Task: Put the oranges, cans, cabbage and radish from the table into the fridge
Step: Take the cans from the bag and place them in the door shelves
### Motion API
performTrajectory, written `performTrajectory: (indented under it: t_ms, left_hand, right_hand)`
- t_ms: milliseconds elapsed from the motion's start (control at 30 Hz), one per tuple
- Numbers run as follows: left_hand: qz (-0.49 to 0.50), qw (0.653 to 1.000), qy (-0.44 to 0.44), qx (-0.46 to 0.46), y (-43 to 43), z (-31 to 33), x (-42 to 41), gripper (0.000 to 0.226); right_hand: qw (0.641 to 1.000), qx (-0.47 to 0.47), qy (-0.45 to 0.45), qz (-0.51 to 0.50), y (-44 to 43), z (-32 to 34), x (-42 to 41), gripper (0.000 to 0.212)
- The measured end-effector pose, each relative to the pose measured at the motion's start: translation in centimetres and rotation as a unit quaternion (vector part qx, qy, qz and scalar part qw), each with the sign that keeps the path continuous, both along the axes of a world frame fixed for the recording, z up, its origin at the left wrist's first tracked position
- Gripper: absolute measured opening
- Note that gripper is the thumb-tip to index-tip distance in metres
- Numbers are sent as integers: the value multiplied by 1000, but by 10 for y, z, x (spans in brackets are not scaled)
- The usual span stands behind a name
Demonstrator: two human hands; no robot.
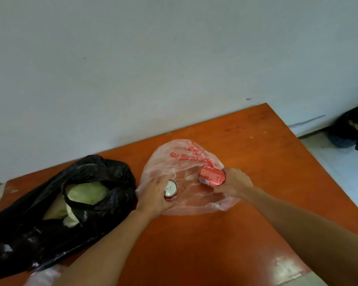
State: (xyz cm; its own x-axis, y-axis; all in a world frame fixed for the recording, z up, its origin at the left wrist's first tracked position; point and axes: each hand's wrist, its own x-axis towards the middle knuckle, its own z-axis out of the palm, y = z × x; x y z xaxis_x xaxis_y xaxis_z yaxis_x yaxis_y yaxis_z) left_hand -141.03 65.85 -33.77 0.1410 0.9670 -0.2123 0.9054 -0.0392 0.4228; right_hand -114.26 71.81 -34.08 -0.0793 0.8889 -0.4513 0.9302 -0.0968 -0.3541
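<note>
Orange table (pixel 246 141) carries everything. Black bag (pixel 29 234) lies at left, open, w/ cabbage (pixel 87 191) showing inside. Clear plastic bag (pixel 194 159) w/ red print sits mid-table. L hand (pixel 153 197): grip closed round upright red can (pixel 170 190). R hand (pixel 236 184): grip holds second can (pixel 212 176) on its side. Both cans over clear plastic bag.

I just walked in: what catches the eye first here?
The left hand grips an upright red can and the right hand a sideways red can, at a thin pinkish bag on the orange table. Left of them, a cabbage peeks from an open black bag.
</note>
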Motion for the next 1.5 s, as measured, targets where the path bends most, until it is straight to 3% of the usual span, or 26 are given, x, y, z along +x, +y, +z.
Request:
performTrajectory:
  t_ms: [67, 167, 233, 400, 600, 733, 867, 1167, 1400, 1500]
  left_hand:
    - [3, 996, 88, -7, -7, 6, -4, 77]
    - [-48, 961, 271, 22, -13, 20, -5, 89]
    - [-90, 945, 311, 45, -14, 23, -3, 87]
    - [-122, 961, 247, 17, -19, 24, 2, 85]
    - [-151, 938, 277, 140, -19, 72, 14, 76]
    - [-164, 957, 202, 125, -6, 118, 43, 86]
    - [-195, 965, 93, 149, 2, 160, 98, 74]
    - [-354, 904, 9, 241, -53, 212, 293, 73]
    - [-468, 850, -87, 227, -184, 231, 484, 66]
    - [-530, 811, -104, 226, -258, 229, 571, 68]
  right_hand:
    - [1000, 6, -20, 2, -10, -2, 0, 68]
    - [998, 18, -51, 14, -23, -5, -4, 76]
    - [998, 28, -55, 15, -30, -4, -8, 77]
    - [996, 85, -25, 19, -45, 14, -14, 81]
    - [991, 132, -7, -12, -68, 61, 9, 80]
    - [982, 178, 0, -62, -88, 102, 39, 76]
    - [969, 218, 2, -115, -117, 143, 88, 72]
    - [922, 271, -61, -268, -272, 209, 243, 71]
    - [870, 286, -128, -382, -466, 238, 381, 72]
    - [841, 285, -163, -430, -562, 247, 436, 69]
